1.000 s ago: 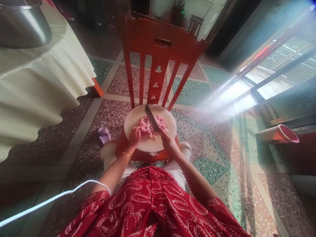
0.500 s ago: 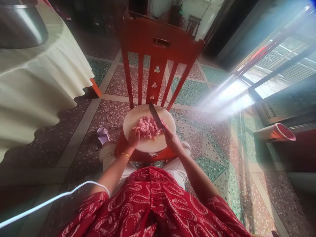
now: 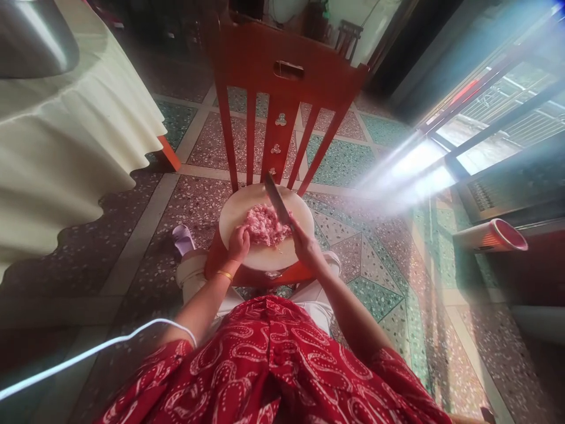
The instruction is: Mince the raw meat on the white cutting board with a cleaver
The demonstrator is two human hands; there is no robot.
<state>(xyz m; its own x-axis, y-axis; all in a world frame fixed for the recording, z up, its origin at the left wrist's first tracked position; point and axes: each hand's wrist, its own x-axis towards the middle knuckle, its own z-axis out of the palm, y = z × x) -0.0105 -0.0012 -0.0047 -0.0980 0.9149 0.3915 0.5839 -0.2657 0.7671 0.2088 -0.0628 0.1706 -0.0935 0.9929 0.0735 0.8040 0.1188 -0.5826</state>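
**Kitchen knife (image 3: 277, 200) over chopped meat (image 3: 263, 227) on a round cutting board (image 3: 232, 207)**

Watching remotely through the head camera, I look down on the board, which rests on the seat of a red wooden chair (image 3: 282, 47) between the wearer's knees. The meat, pink and finely cut, is heaped around the board's middle.

The right hand (image 3: 306, 246), at the board's right side, has a closed grip on the knife. The blade slants over the right part of the meat, its tip by the board's far rim; I cannot tell whether its edge touches the heap. The left hand (image 3: 239, 244) is at the board's left side with fingers partly curled, at the meat's left edge. I cannot tell whether that grip has hold of any.

Left of the board, a purple slipper (image 3: 183, 240) shows on the floor; farther left, a metal pot (image 3: 35, 41) stands on a cloth-draped surface (image 3: 110, 112).

My judgement for clean chopping: short, even strokes, the left fingertips tucked well clear of the blade, and loose bits folded back toward the board's centre, since blows near its rim could rock it.
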